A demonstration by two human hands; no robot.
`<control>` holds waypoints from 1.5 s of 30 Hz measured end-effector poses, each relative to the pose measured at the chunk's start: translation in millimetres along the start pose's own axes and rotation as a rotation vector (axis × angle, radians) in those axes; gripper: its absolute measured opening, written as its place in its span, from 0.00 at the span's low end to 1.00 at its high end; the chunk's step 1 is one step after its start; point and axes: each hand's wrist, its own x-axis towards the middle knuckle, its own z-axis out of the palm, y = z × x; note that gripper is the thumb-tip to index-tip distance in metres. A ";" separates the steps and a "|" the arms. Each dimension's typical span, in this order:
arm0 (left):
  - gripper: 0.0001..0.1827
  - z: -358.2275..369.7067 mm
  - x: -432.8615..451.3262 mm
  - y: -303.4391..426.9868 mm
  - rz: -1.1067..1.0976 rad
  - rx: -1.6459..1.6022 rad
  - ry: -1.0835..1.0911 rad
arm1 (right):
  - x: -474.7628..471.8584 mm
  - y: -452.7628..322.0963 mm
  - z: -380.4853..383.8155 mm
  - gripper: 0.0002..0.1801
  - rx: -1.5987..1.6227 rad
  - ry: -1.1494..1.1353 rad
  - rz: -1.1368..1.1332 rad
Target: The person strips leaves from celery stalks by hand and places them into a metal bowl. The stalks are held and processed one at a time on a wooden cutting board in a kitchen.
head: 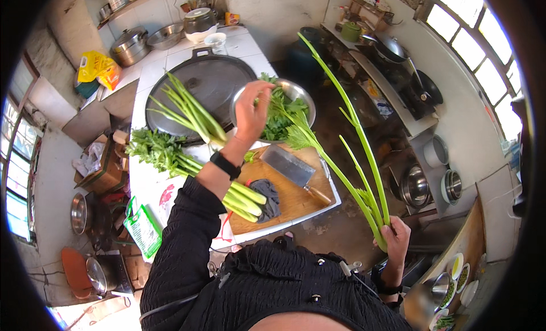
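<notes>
My right hand [394, 237] grips the base of some long celery stalks [371, 160], which fan up and away from it. One stalk's leafy end reaches over a steel bowl [309, 96] of green celery leaves [286, 119]. Above the bowl's left side is my left hand [254, 109], its fingers bent near the leaves; whether they pinch any is hidden. A cleaver [290, 164] with a wooden handle lies on the wooden cutting board [251, 175]. More leafy celery [187, 160] rests partly on the board, under my left forearm. Bare celery stalks [196, 113] lie across a black griddle pan [209, 79].
A dark cloth [266, 198] is bunched on the board. Pots [130, 45] and a steel basin [166, 35] stand on the tiled counter's far side. To the right are a wok [426, 90] on a stove and stacked bowls [452, 186]. A green bag [145, 230] hangs at left.
</notes>
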 end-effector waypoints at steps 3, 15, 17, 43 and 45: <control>0.10 -25.5 -7.1 60.9 0.477 0.172 -0.394 | 21.0 -1.8 13.5 0.09 -0.040 -0.088 -0.057; 0.08 -161.8 -60.5 94.1 -0.073 0.353 -1.260 | 84.2 -17.5 78.4 0.12 -0.327 -0.330 -0.362; 0.05 -170.5 -76.2 102.3 0.303 0.758 -1.223 | 88.5 -23.2 90.8 0.13 -0.342 -0.382 -0.421; 0.04 -221.0 -137.2 74.7 -0.328 0.639 -0.385 | 69.0 -44.2 151.3 0.16 -0.398 -0.434 -0.466; 0.04 -222.8 -139.6 63.0 -0.088 0.830 -0.353 | 66.4 -44.2 155.4 0.16 -0.398 -0.423 -0.507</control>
